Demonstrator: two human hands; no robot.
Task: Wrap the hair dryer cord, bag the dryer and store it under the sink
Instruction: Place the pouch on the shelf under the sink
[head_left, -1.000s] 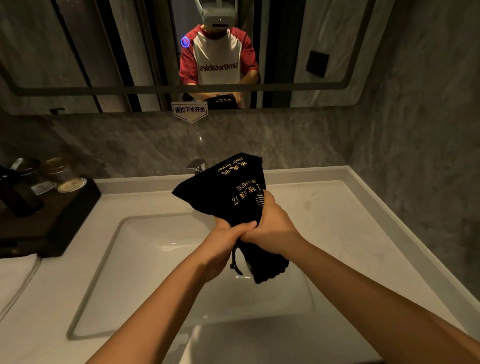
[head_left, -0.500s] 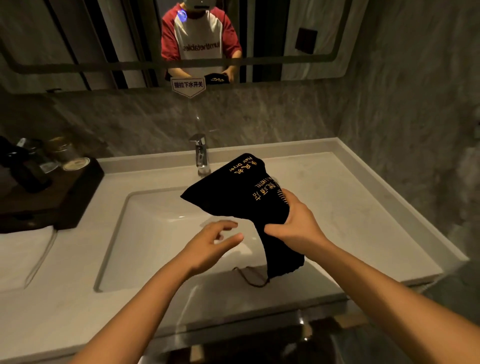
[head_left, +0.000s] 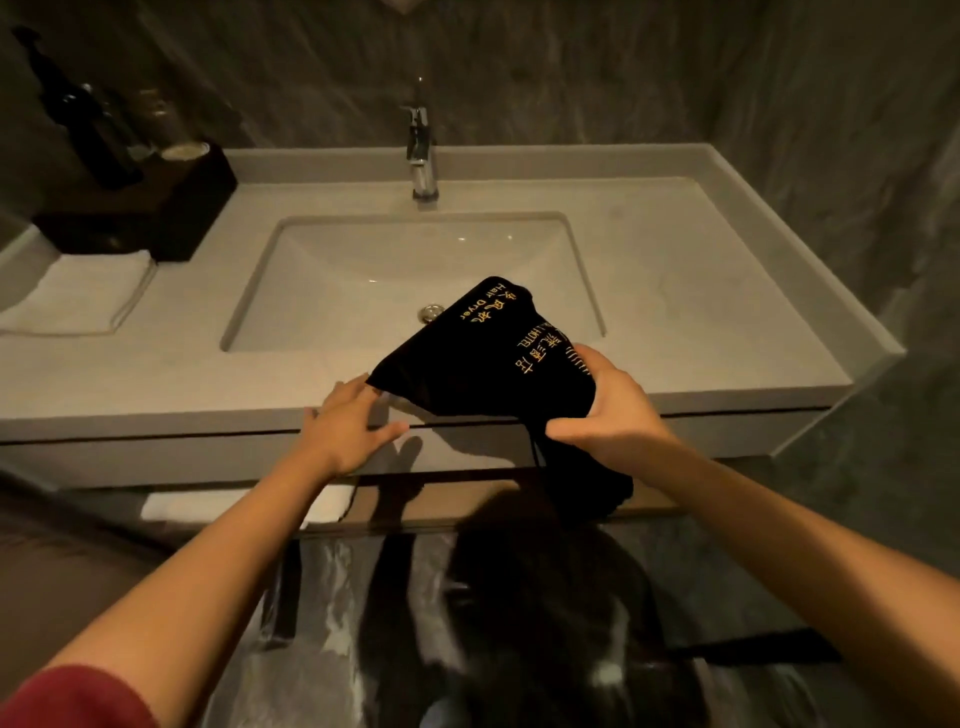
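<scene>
A black cloth hair dryer bag (head_left: 483, 364) with gold lettering hangs over the front edge of the white sink counter (head_left: 727, 291). My right hand (head_left: 608, 410) grips the bag near its drawn neck, and a thin drawstring dangles below. My left hand (head_left: 353, 421) is open with fingers spread, its fingertips at the bag's left corner. The dryer itself is hidden inside the bag. Below the counter, a shelf (head_left: 467, 501) under the sink shows.
The basin (head_left: 395, 270) and chrome faucet (head_left: 422, 150) lie behind the bag. A dark tray (head_left: 140, 218) with bottles stands at the back left, a folded white towel (head_left: 72, 296) in front of it. Another white towel (head_left: 234, 506) lies on the lower shelf. The floor below is glossy.
The view has tilted down and back from the mirror to the counter front. The bag has come down toward the counter edge. My left hand let go of the neck and now touches the bag's corner.
</scene>
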